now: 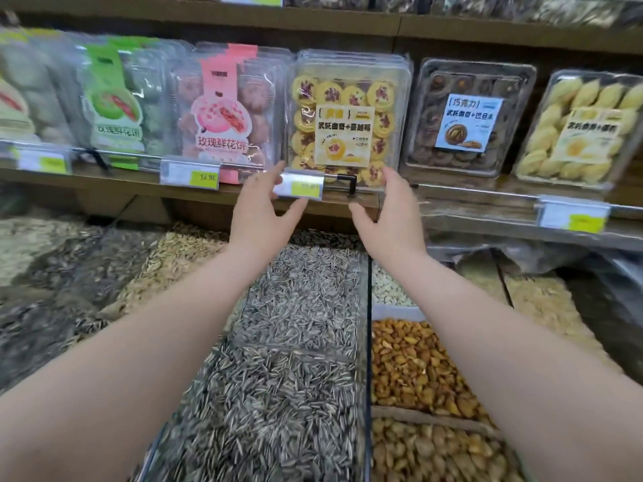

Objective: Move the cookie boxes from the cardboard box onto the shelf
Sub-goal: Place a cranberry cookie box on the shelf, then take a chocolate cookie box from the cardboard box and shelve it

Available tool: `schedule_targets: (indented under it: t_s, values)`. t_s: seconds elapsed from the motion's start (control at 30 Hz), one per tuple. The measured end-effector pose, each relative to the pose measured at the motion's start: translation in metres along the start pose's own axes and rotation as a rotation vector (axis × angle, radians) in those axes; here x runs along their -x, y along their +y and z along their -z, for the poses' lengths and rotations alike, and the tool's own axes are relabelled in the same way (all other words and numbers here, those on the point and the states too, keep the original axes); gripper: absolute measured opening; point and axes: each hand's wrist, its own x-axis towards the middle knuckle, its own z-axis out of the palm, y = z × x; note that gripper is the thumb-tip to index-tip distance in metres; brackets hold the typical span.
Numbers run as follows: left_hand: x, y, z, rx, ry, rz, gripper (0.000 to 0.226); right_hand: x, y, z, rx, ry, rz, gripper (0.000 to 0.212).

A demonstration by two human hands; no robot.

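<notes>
A clear plastic cookie box (348, 113) with yellow cranberry cookies and a yellow label stands upright on the wooden shelf (121, 189), at the front of a row of like boxes. My left hand (264, 210) is just below its lower left corner, fingers spread, fingertips near the box edge. My right hand (389, 210) is at its lower right corner, fingers apart, fingertips touching or almost touching the box. Neither hand holds anything. The cardboard box is out of sight.
Other cookie boxes flank it: pink-labelled (222, 113) and green-labelled (111, 106) to the left, chocolate (466, 120) and pale yellow (577, 130) to the right. Price tags (189, 175) hang on the rail. Below are bins of sunflower seeds (285, 360) and nuts (414, 370).
</notes>
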Motion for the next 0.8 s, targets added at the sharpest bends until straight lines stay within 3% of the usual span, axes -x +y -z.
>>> schedule_targets:
  t_s: [0.13,0.23,0.5,0.8]
  values:
    - [0.030,0.010,0.011,0.047,-0.115,0.089,0.060,0.030,-0.003,0.000,-0.060,-0.076,0.010,0.059]
    - [0.102,0.019,0.037,0.030,-0.124,0.162,0.056,0.089,-0.008,0.012,-0.118,-0.205,0.060,0.054]
    - [0.293,0.025,0.097,-0.042,-0.003,0.476,0.047,0.222,-0.023,0.025,-0.186,-0.510,0.197,0.047]
    - [0.472,0.015,0.195,-0.054,0.190,0.752,0.037,0.374,-0.097,0.003,-0.279,-0.787,0.321,0.045]
